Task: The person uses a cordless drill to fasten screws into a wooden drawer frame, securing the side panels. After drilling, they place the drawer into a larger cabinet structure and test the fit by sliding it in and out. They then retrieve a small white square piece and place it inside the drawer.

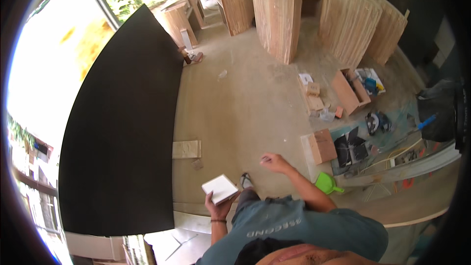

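My left hand [220, 209] grips a white rectangular block [219, 187] from below, its flat top face turned upward. It could be a small box or a thick piece of board; the view does not settle which. Out to the right, my right hand [277, 163] is raised over the floor with its fingers curled together. Whatever may be in those fingers is too small to make out. To my left stretches a large black panel [125, 127], its right edge a short way from the white block.
Tall wooden slatted panels [277, 19] stand at the back. On the right are an open wooden box [349, 93], a circular saw [377, 123], a brown box [323, 146] and a green dustpan [326, 183]. A pale board [186, 149] lies beside the black panel.
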Available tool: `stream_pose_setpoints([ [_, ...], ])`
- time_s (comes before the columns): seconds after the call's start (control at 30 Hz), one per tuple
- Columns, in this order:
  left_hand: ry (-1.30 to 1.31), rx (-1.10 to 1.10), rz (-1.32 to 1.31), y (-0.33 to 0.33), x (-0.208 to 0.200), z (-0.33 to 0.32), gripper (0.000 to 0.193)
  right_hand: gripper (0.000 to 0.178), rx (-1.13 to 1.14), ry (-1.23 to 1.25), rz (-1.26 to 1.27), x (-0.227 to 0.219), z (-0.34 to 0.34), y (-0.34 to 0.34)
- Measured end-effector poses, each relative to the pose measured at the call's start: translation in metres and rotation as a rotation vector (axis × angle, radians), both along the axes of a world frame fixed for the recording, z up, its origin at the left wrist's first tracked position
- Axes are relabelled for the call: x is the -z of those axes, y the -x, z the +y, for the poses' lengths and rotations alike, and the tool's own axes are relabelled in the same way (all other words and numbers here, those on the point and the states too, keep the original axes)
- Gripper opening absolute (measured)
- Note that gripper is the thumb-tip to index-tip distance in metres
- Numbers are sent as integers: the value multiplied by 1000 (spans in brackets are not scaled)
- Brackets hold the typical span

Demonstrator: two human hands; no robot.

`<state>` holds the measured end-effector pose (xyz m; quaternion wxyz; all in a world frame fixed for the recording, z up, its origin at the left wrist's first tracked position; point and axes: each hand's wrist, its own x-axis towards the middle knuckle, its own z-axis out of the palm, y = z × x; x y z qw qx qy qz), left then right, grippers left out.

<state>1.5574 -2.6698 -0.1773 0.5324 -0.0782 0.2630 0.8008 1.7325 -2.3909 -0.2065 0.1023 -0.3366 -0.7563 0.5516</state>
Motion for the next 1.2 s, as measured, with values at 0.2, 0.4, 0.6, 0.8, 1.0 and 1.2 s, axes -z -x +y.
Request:
stream_pose_setpoints([
  [0.2, 133, 397, 118, 209, -23, 238, 55, 36, 328, 244, -807, 170, 103, -58],
  [0.4, 259, 624, 809, 370, -67, 491, 53, 21, 1053, 662, -972, 166, 136, -65],
  [0.6, 272, 499, 930, 466, 9, 703, 51, 21, 1046, 686, -535, 261, 249, 51],
  [0.8, 292, 585, 752, 525, -22, 881, 64, 38, 484, -25, -572, 236, 608, 306],
  [1.0, 220, 501, 757, 628, -32, 1073, 79, 40, 610, -73, -20, 44, 888, 478],
  [1.2, 21, 638, 940, 700, -120, 1327, 78, 34, 845, -71, -346, 38, 1003, 504],
])
